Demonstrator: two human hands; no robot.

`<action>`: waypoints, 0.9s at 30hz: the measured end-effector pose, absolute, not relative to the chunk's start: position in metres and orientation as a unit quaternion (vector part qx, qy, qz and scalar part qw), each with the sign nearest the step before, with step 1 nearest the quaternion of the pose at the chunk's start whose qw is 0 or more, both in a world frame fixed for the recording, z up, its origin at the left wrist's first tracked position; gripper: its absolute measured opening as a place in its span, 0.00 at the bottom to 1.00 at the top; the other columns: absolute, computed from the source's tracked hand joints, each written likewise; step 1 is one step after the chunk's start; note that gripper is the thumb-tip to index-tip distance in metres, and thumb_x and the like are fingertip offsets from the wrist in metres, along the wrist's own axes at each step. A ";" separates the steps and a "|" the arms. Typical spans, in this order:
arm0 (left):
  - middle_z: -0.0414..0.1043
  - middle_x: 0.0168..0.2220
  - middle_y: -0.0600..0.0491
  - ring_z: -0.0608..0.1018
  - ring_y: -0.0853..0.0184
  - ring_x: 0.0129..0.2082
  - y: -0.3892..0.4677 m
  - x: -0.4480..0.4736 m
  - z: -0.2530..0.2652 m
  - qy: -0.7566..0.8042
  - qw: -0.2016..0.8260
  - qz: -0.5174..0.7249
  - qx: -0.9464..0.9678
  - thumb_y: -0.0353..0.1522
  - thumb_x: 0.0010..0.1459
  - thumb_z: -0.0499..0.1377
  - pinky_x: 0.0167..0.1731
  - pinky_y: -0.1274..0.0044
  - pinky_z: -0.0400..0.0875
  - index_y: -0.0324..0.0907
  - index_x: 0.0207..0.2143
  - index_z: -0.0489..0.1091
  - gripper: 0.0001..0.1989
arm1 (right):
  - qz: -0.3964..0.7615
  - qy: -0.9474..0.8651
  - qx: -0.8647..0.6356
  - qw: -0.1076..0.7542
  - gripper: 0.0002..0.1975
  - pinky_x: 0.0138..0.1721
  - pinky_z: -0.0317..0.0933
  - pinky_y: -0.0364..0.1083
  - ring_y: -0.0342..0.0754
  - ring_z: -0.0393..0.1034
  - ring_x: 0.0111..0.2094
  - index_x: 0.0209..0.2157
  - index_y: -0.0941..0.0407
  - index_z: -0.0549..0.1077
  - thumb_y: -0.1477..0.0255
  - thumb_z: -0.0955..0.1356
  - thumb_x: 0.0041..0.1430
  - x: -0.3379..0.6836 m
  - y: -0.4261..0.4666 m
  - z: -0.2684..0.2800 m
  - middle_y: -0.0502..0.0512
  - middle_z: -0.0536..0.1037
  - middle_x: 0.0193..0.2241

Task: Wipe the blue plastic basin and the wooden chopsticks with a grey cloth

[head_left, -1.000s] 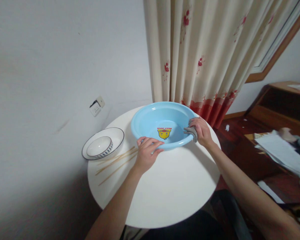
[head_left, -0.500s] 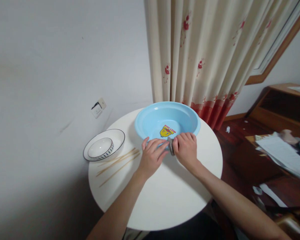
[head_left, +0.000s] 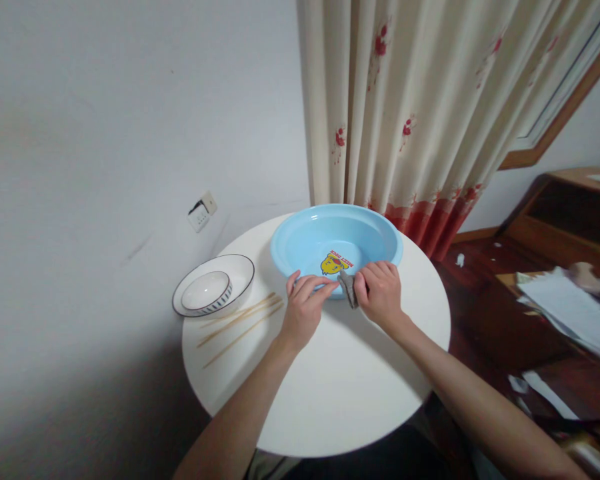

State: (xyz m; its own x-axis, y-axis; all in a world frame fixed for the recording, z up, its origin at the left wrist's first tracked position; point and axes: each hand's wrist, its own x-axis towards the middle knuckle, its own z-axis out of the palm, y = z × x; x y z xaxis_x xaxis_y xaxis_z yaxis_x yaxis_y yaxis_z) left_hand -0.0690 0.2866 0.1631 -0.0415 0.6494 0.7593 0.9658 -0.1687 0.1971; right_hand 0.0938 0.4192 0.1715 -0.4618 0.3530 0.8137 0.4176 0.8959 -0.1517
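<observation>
A small grey cloth (head_left: 349,289) spans the gap between my two hands, over the near rim of a light blue plastic basin (head_left: 293,248) with a yellow duck print inside. My right hand (head_left: 380,292) is closed in a fist around most of the cloth. At its other end, the thumb and forefinger of my left hand (head_left: 305,308) come together in a pinch, the remaining fingers lying along the basin's near rim. Left of that hand, several wooden chopsticks (head_left: 240,325) lie on the round white table (head_left: 325,393).
A small white bowl (head_left: 206,291) sits inside a larger dark-rimmed bowl (head_left: 243,270) at the table's left edge by the wall. A floral curtain (head_left: 420,120) hangs behind the basin. Papers (head_left: 565,307) lie on wooden furniture to the right.
My right hand has moved slightly right, away from the left, so more of the grey cloth shows between them. The left fingers have drawn closer together. The view has shifted slightly.
</observation>
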 end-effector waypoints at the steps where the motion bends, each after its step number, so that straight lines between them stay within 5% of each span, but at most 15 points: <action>1: 0.82 0.46 0.52 0.79 0.65 0.49 0.287 -0.069 0.163 -0.614 0.203 -0.384 -0.659 0.26 0.70 0.55 0.66 0.61 0.55 0.52 0.52 0.78 0.17 | -0.032 -0.853 -0.220 0.472 0.16 0.42 0.54 0.54 0.53 0.63 0.33 0.26 0.52 0.69 0.73 0.62 0.70 0.096 0.424 0.170 0.53 0.72 0.25; 27: 0.81 0.44 0.52 0.79 0.66 0.47 0.288 -0.079 0.166 -0.594 0.198 -0.406 -0.666 0.27 0.69 0.56 0.65 0.60 0.58 0.49 0.50 0.78 0.14 | -0.046 -0.859 -0.211 0.464 0.15 0.44 0.56 0.54 0.52 0.64 0.34 0.27 0.53 0.71 0.72 0.62 0.71 0.092 0.418 0.173 0.54 0.74 0.27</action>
State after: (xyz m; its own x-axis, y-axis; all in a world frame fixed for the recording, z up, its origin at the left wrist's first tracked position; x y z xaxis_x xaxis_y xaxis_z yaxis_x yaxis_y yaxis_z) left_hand -0.0787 0.2883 0.1656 -0.0338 0.6308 0.7752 0.9514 -0.2174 0.2183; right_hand 0.0924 0.4179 0.1733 -0.4807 0.3194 0.8166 0.4055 0.9067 -0.1160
